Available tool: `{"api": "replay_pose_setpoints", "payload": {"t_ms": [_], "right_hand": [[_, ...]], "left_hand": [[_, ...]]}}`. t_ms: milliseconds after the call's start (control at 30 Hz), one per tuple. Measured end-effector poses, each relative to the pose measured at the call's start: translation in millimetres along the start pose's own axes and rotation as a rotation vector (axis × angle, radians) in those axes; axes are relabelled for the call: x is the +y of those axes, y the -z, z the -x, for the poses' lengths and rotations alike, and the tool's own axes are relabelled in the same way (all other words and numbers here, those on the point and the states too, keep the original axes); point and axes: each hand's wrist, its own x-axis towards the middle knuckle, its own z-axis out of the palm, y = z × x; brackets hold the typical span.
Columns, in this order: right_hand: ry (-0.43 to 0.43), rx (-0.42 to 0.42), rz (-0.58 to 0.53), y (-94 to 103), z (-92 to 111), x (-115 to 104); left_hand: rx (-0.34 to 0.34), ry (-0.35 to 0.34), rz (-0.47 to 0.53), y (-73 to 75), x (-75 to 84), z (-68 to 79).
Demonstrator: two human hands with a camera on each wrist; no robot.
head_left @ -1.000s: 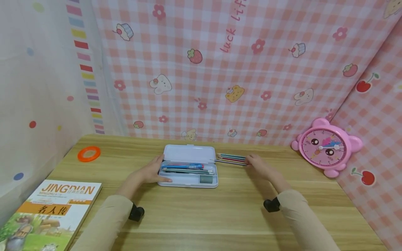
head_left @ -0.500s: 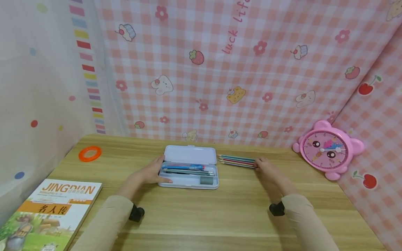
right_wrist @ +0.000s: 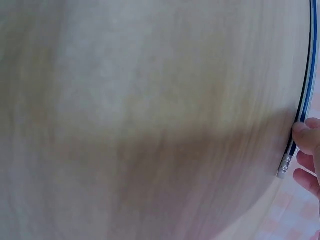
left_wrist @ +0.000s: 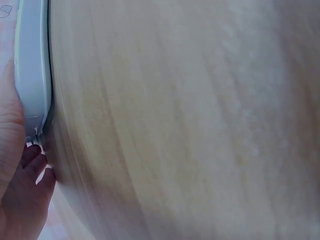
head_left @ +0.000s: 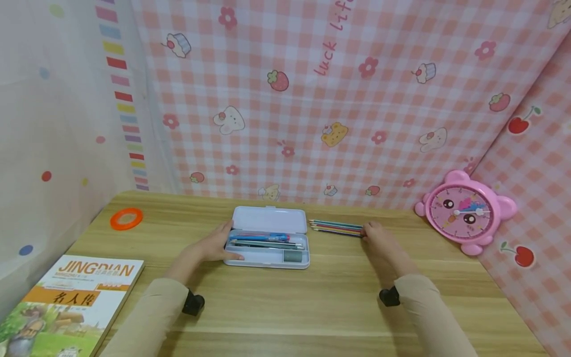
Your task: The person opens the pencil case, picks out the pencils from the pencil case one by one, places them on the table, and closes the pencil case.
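An open white pencil case (head_left: pixel 269 220) lies near the back of the table, lid folded back. Blue pens (head_left: pixel 260 237) and pencils fill its rear part, and a grey-green eraser (head_left: pixel 292 256) sits at front right. My left hand (head_left: pixel 215 245) holds the case's left end, thumb over the front corner. In the left wrist view, the fingers bend near the case's end (left_wrist: pixel 34 65). Right of the case lie several coloured pencils (head_left: pixel 335 227), side by side, tips leftward. My right hand (head_left: pixel 379 242) pinches their right ends; the right wrist view shows a metal-capped pencil (right_wrist: pixel 307 85) under the thumb.
A pink animal-shaped clock (head_left: pixel 466 212) stands at the table's right edge. At left are an orange ring (head_left: pixel 126 219) and a book (head_left: pixel 85 297) in front of it. Checkered cloth (head_left: pixel 290 114) hangs behind the table.
My right hand has drawn the pencils right, away from the case, then shifted slightly back left. A yellow pencil now shows in the bunch. My left hand has stayed on the case.
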Motion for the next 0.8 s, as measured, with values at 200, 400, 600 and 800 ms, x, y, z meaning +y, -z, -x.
{"api": "replay_pose_setpoints", "payload": {"t_ms": [200, 400, 600, 800], "right_hand": [[-0.079, -0.007, -0.055, 1.9, -3, -4], [-0.123, -0.066, -0.115, 4.0, -15, -15], [-0.048, -0.132, -0.257, 3.8, -33, -48], [0.103, -0.119, -0.365, 3.6, -51, -89]], "left_hand": [[-0.007, 0.002, 0.004, 0.6, 0.1, -0.3], [-0.001, -0.004, 0.013, 0.8, 0.4, -0.1], [-0.002, -0.004, 0.012, -0.1, -0.2, -0.6], [-0.004, 0.003, 0.005, 0.3, -1.2, -0.7]]}}
